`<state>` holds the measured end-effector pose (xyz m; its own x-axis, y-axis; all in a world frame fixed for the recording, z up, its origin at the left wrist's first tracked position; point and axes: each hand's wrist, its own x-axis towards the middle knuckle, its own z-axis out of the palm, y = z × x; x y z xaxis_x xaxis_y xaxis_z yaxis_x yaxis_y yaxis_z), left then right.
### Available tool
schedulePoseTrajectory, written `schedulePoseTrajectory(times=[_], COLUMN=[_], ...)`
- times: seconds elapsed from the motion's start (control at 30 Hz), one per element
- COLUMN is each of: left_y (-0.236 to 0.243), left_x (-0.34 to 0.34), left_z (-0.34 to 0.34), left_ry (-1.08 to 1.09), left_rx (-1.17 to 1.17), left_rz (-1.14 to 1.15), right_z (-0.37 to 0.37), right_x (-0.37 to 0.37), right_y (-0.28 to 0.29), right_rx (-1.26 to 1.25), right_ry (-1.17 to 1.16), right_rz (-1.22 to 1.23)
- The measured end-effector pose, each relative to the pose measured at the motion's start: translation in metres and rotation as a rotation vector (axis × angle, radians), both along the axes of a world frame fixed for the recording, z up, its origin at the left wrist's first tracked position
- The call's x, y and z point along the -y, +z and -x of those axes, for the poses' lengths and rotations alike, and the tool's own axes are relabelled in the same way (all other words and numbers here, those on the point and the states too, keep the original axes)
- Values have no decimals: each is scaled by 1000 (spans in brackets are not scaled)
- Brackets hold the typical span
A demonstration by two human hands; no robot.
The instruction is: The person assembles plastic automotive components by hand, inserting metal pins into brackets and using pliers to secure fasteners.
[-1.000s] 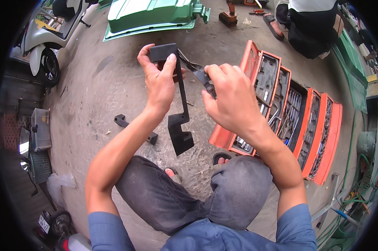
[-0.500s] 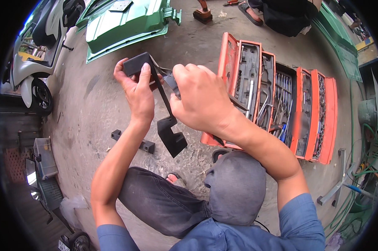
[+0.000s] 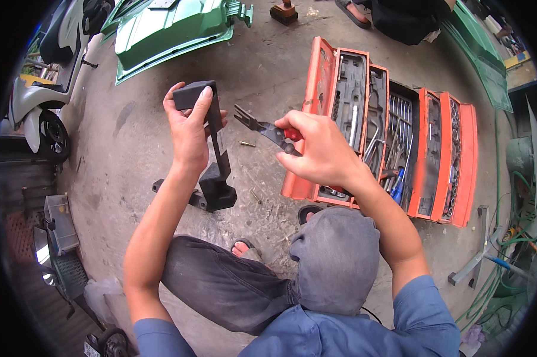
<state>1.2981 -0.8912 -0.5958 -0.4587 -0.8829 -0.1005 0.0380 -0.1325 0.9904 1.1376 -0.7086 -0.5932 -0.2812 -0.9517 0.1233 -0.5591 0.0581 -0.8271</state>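
Note:
My left hand [image 3: 191, 134] is closed on the upper end of a black angled bracket [image 3: 214, 143], thumb over its block-shaped top. The bracket's strip runs downward to a bent lower end above the floor. In my right hand [image 3: 325, 149] is a pair of pliers [image 3: 253, 124] with red on the grips, its narrow jaws slightly parted. The jaws point toward the bracket but stand apart from it. Behind the bracket's lower end a black bar [image 3: 198, 200] lies on the floor, partly hidden. Small bolts [image 3: 247, 143] lie near it.
An orange cantilever toolbox [image 3: 307, 113] stands unfolded at my right, full of wrenches and sockets. A green metal panel [image 3: 167, 44] lies ahead, near an orange-and-black power tool [image 3: 284, 13]. Another person [image 3: 405, 21] is at the top. A scooter [image 3: 39, 98] stands at far left.
My right hand has drawn the pliers back to the right and down, away from the bracket. The bracket has tilted, its lower end swinging left over the bar.

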Motion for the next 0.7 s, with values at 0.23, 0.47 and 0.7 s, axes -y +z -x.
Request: schedulePoseTrajectory(times=[0.23, 0.47, 0.7], left_y=[-20, -34, -29], left_x=[27, 44, 47], left_z=[-28, -41, -33], left_ry=[-2, -11, 11], left_rx=[61, 157, 93], left_rz=[-169, -176, -239], right_z=[37, 106, 112], right_x=[-121, -242, -240], right_y=[-47, -135, -147], right_rx=[46, -353, -507], right_ry=[-545, -948, -884], right_rz=[-26, -337, -336])
